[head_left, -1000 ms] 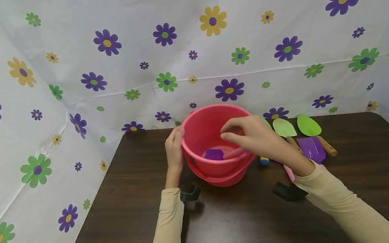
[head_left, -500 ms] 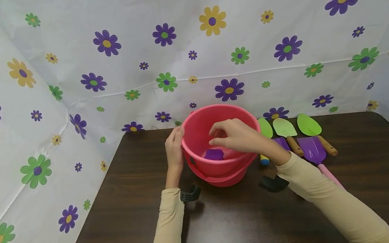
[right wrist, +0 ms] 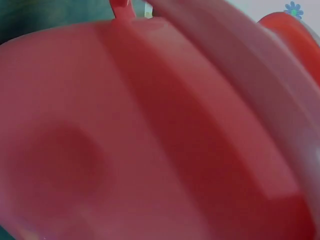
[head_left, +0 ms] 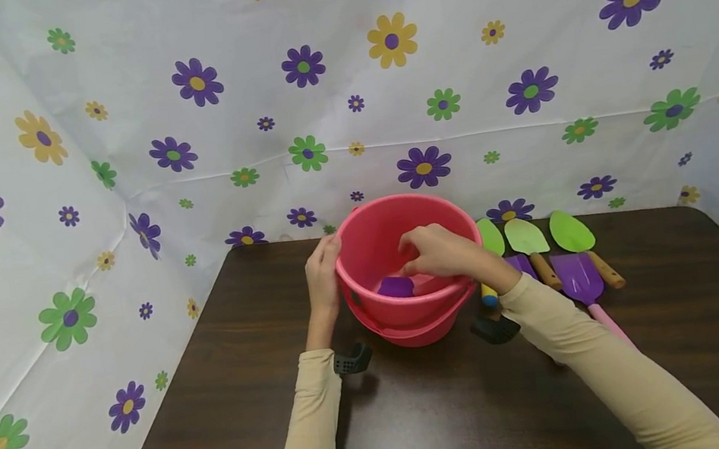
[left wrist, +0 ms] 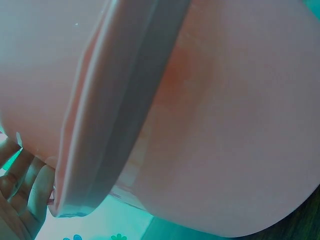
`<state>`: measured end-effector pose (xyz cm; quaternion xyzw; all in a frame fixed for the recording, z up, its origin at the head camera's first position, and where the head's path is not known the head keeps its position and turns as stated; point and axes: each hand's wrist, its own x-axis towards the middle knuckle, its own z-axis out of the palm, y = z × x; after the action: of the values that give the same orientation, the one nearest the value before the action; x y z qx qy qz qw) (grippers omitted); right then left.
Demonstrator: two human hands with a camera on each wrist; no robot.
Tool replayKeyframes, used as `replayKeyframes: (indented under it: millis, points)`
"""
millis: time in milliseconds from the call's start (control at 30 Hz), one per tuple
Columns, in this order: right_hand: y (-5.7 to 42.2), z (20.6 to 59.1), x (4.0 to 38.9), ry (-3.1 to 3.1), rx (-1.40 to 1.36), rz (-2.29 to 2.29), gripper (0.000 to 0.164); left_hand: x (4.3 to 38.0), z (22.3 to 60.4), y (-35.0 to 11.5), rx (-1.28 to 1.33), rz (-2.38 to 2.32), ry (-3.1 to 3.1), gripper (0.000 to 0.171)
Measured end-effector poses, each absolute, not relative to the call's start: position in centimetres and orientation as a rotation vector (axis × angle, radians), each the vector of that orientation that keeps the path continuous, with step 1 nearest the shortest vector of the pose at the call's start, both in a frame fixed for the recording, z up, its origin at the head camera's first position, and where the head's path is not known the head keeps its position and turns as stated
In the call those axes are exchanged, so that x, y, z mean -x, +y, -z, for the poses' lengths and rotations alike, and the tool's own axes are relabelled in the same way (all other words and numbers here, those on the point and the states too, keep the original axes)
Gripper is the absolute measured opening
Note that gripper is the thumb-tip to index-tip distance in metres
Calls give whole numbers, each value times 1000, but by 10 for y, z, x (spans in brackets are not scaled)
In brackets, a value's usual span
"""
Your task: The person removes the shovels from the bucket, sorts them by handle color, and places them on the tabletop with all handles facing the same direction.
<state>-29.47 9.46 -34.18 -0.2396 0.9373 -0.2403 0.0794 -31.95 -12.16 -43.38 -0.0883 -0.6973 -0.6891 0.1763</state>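
Observation:
A pink bucket [head_left: 414, 316] stands on the dark table. My left hand [head_left: 322, 272] grips its left rim; the left wrist view shows those fingers [left wrist: 37, 195] at the rim, beside the bucket wall [left wrist: 225, 125]. Inside the bucket lies a small shovel with a purple blade [head_left: 396, 287] and a pink handle. My right hand [head_left: 442, 251] reaches over the right rim into the bucket, above the handle, with bent fingers and a gap between thumb and index finger. In the right wrist view the bucket's outer wall [right wrist: 125, 140] fills the picture and hides that hand.
Right of the bucket lie green leaf-shaped trowels [head_left: 571, 231] with wooden handles, and a purple shovel [head_left: 579, 278] with a pink handle. A blue-and-yellow handle end [head_left: 489, 295] shows beside the bucket. A flowered sheet [head_left: 345, 119] hangs behind the table.
My right hand has moved left and lower into the bucket, its arm uncovering more of the tools on the right. The left hand and bucket have stayed in place.

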Motion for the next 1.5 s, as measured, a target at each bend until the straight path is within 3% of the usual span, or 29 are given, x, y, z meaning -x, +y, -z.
replayKeyframes:
  millis: [633,1100,1500]
  points:
    - [96,339,305,2505,690,428,38,318,435,-122,265,1960,-1989,42]
    - [94,339,304,2469,706,350,13,320,435,-120,247,1935,-1956,42]
    - [93,341,305,2544,741,470,12,320,434,-121,264,1936,-1946,40]
